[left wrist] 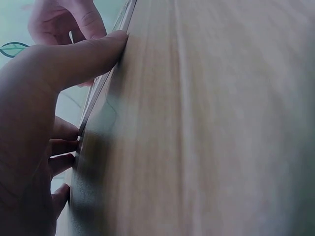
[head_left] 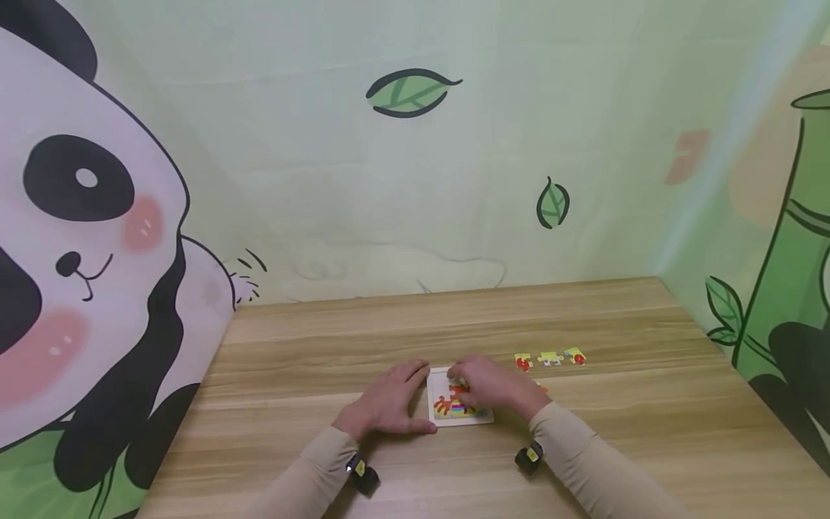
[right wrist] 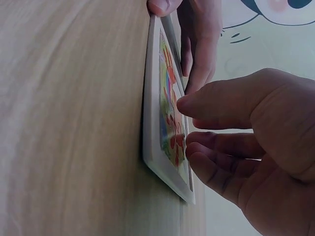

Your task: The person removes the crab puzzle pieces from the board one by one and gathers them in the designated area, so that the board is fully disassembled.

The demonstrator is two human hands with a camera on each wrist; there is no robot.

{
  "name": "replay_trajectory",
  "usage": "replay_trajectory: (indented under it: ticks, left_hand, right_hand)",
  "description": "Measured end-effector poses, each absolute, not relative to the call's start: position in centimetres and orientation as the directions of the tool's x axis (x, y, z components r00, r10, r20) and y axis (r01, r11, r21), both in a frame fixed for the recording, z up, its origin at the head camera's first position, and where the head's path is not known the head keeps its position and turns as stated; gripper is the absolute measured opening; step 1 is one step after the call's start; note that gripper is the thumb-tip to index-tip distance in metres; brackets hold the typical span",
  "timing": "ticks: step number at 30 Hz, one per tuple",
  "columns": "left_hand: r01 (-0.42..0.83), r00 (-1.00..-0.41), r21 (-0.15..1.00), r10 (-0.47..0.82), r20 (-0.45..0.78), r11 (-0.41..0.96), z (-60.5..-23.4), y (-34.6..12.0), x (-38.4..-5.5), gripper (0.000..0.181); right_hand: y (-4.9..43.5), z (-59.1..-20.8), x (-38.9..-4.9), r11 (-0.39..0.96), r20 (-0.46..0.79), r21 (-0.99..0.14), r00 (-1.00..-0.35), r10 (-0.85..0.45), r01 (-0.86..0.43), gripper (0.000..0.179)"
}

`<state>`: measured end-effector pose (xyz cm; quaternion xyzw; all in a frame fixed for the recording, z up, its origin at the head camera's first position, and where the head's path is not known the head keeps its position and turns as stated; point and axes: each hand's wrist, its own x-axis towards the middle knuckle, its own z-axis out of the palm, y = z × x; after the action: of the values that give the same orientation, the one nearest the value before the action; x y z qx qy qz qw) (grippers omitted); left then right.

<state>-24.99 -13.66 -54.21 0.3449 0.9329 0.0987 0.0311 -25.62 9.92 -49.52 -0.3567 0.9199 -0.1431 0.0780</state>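
A jigsaw puzzle in a white frame tray (head_left: pixel 464 424) lies on the table, its assembled part showing red shapes and a rainbow-striped patch. My left hand (head_left: pixel 392 401) rests against the tray's left side, thumb along the near corner and straight fingers by the far corner. Over the puzzle, my right hand (head_left: pixel 488 382) has its thumb and fingertips bent down around a red-patterned puzzle piece (right wrist: pixel 178 126), which they appear to pinch at the surface. The right hand hides much of the picture in the head view. In the left wrist view the tray appears only edge-on.
Loose puzzle pieces lie beyond the right hand: a red and yellow one (head_left: pixel 523 362), a yellow one (head_left: pixel 550 358) and another yellow and red one (head_left: pixel 575 355). Part of another piece (head_left: pixel 542 388) shows beside the right wrist. A panda-printed backdrop (head_left: pixel 311 166) surrounds the wooden table (head_left: pixel 311 346).
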Motion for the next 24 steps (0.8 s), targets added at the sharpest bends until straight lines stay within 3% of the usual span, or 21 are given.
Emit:
replay_trajectory:
  ticks: [10, 24]
  left_hand:
    - [0.633, -0.763, 0.209, 0.647, 0.006, 0.745, -54.04, -13.59, -24.96, 0.106]
    - [0.655, -0.747, 0.202, 0.664, 0.034, 0.728, -54.08, -13.64, -24.9, 0.105]
  right_hand:
    - [9.69, -49.7, -25.82, 0.7, -0.051, -0.312, -0.724, -0.688, -0.643, 0.016]
    - [9.74, -50.08, -25.69, 0.704, -0.043, -0.324, -0.734, -0.678, -0.632, 0.027]
